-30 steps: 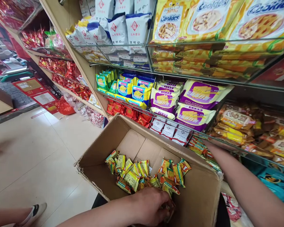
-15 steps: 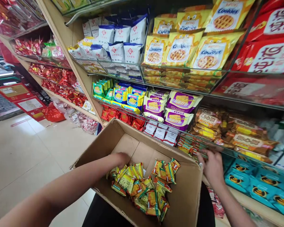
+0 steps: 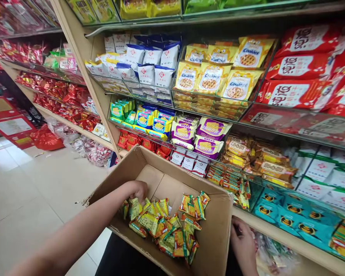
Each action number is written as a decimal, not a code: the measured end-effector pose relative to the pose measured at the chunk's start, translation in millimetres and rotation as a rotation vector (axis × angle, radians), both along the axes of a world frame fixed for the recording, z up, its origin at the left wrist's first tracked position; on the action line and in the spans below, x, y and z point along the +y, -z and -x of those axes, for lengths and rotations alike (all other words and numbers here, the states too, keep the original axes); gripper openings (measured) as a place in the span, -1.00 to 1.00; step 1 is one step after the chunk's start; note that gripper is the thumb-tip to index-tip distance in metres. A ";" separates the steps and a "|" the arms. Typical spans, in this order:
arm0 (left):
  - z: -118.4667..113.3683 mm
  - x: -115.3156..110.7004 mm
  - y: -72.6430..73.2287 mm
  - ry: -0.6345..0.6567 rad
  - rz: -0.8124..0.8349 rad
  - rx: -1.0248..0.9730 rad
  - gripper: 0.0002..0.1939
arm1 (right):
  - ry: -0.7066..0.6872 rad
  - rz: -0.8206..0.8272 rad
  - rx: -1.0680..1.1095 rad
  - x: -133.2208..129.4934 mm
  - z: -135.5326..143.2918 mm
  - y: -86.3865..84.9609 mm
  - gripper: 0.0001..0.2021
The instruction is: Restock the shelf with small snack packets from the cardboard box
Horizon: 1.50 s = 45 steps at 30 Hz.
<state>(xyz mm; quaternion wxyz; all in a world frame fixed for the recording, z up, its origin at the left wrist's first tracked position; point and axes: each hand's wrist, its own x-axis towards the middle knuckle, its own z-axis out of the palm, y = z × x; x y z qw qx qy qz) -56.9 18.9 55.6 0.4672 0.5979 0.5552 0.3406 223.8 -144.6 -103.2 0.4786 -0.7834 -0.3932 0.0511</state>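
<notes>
The small yellow packets (image 3: 149, 222) lie in the open cardboard box (image 3: 214, 234), right under the fingers of the person's left hand (image 3: 139, 191) and spreading from there to the right and back toward the body. A few more orange-faced ones (image 3: 194, 207) sit in a cluster well to the right of that hand, near the far wall of the box.

They point every which way. One just nearer the body than the left hand has its long axis slanting down to the right; one farther right points roughly toward the person; one in the cluster leans away to the left. The box's own long side slants off to the right of the left hand.

The left hand is bent downward, fingers curled at the heap's far left end; from here I can't tell whether they've closed on a packet. The right hand (image 3: 243, 239) is outside the box, loosely curled just beside its right wall, and I can't make out whether it holds anything. Teal packs (image 3: 293, 214) sit on the shelf (image 3: 278, 234) to its right.
</notes>
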 end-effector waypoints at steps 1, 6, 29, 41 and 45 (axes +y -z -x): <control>-0.6 6.1 -2.2 0.034 0.032 -0.015 -0.66 | 0.065 -0.038 0.029 0.1 4.8 -14.9 -0.62; -16.4 15.9 -6.3 0.279 0.192 -0.092 -0.78 | 0.004 -0.244 0.277 14.1 64.0 -97.2 -0.63; -52.7 -36.4 34.4 0.143 -0.186 0.117 -0.63 | -0.138 -0.009 0.233 50.1 115.5 -95.5 -0.58; -53.3 -38.0 35.2 0.173 -0.149 -0.010 -0.59 | -0.096 -0.057 0.060 46.8 116.2 -93.7 -0.63; -56.4 -40.5 31.1 0.139 -0.156 -0.070 -0.60 | -0.049 -0.080 0.088 47.5 117.2 -96.4 -0.63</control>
